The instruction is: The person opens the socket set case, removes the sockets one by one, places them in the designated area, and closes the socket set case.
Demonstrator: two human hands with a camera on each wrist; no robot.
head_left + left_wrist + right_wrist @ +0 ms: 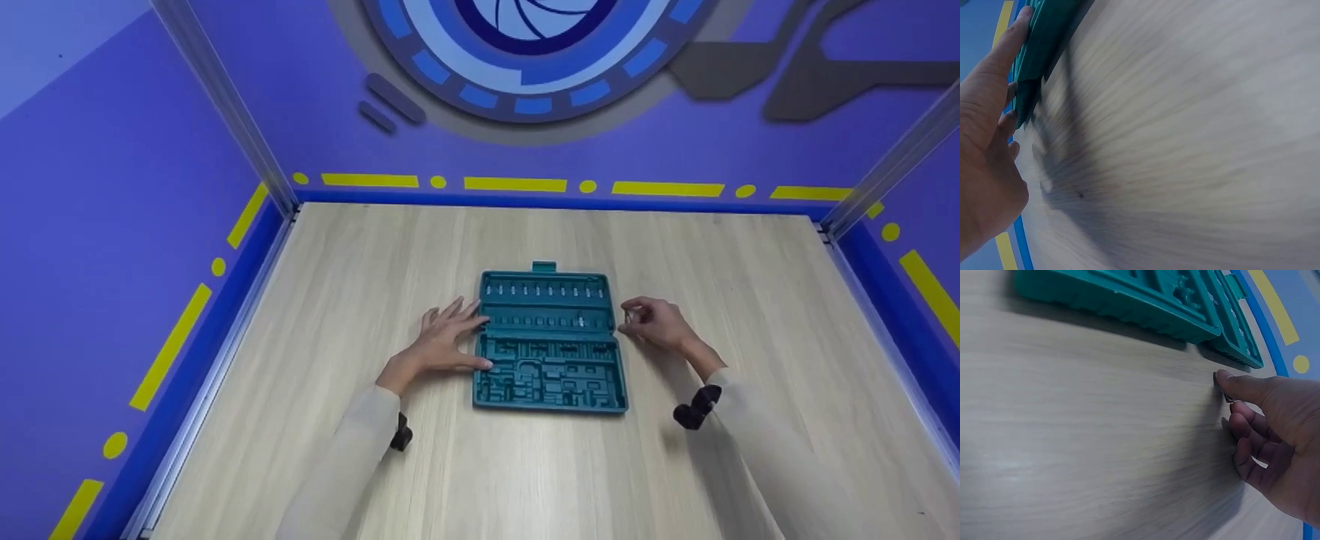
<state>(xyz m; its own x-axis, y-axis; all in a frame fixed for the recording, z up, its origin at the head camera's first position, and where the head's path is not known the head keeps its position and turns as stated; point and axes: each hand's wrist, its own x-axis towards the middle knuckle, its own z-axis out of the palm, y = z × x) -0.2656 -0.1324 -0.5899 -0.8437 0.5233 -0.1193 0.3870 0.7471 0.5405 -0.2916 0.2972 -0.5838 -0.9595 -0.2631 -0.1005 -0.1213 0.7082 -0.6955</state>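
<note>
A green plastic tool case (pixel 551 411) lies opened flat on the wooden table, its latch at the far side. My left hand (pixel 444 346) rests against the case's left edge with fingers spread, the thumb over the near half's rim. Just off the right edge, my right hand (pixel 660 324) pinches a small metal piece (pixel 1228 398) between thumb and fingertips; most of it is hidden, so its kind is unclear. A row of small metal bits (pixel 537 291) stands in the far part of the case, and a single bit (pixel 580 320) sits in the row below.
Moulded recesses fill the near half of the case. Purple wall panels (pixel 465 154) with yellow marks close off the back and sides of the table (pixel 375 255). Each wrist wears a black camera (pixel 697 407).
</note>
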